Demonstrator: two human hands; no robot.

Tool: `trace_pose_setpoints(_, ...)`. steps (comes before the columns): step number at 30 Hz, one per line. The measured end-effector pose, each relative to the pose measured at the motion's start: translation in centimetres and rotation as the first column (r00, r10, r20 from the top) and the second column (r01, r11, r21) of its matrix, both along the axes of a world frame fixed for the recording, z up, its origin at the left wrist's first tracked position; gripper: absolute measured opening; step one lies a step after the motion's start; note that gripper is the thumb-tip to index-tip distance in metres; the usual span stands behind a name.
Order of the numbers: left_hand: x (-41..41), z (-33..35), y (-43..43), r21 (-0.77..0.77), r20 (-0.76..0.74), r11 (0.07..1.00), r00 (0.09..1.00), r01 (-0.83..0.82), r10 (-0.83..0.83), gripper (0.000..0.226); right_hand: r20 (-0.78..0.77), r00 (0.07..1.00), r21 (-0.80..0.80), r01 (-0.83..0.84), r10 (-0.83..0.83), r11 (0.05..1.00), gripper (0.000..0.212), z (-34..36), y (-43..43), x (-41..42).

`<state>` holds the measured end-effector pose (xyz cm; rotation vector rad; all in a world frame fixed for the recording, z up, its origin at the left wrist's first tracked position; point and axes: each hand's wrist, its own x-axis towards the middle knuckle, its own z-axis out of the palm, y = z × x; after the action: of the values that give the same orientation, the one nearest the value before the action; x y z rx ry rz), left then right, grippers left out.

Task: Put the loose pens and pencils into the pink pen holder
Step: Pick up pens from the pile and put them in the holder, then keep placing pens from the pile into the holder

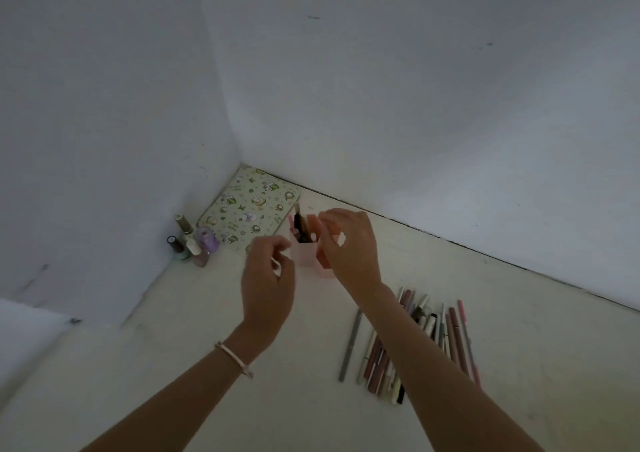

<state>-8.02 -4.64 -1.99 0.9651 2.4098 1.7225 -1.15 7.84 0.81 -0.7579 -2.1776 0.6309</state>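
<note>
Against white corner walls, a cream tabletop holds loose pens.

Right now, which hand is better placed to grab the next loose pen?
Right hand: its forearm passes directly over the loose pens. The left hand sits on the pink pen holder's far side.

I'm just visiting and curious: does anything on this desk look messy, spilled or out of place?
Only the pile of loose pens and pencils, lying fanned out on the desk under the right forearm, not yet in the pink pen holder. The holder stands upright with a few pens inside. Nothing looks spilled or broken.
</note>
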Motion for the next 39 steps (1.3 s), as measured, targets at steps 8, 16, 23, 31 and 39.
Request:
trace_pose_setpoints(8, 8.5, -5.6, 3.8, -0.792, 0.196, 0.466, 0.887, 0.395, -0.419, 0.029, 0.016, 0.964, -0.344, 0.254, -0.264, 0.904, 0.027, 0.8, 4.0, 6.5)
trace_pose_setpoints(16, 9.2, -6.1, 5.8, -0.718, 0.191, 0.533, 0.863, 0.448, -0.468, 0.029, 0.045, 0.906, -0.392, 0.403, -0.421, 0.827, 0.023, -0.9, 5.8, 14.1)
trace_pose_setpoints(23, 5.7, 1.7, 6.8, -0.117, 0.176, 0.917, 0.917, 0.382, -0.359, 0.026, 0.317, 0.869, -0.385, 0.485, -0.381, 0.785, 0.021, -2.3, 7.0, 15.1)
trace_pose_setpoints(31, 5.1, 3.9, 5.7, 0.021, 0.169, 0.936, 0.921, 0.351, -0.35, 0.026, 0.857, 0.503, -0.079, 0.338, -0.11, 0.938, 0.024, -7.1, 3.3, 11.0)
trace_pose_setpoints(39, 4.4, 3.1, 4.5, 0.015, 0.197, 0.955, 0.935, 0.296, -0.294, 0.026, 0.853, 0.517, -0.134, 0.342, -0.067, 0.93, 0.017, -8.4, 2.1, 10.0)
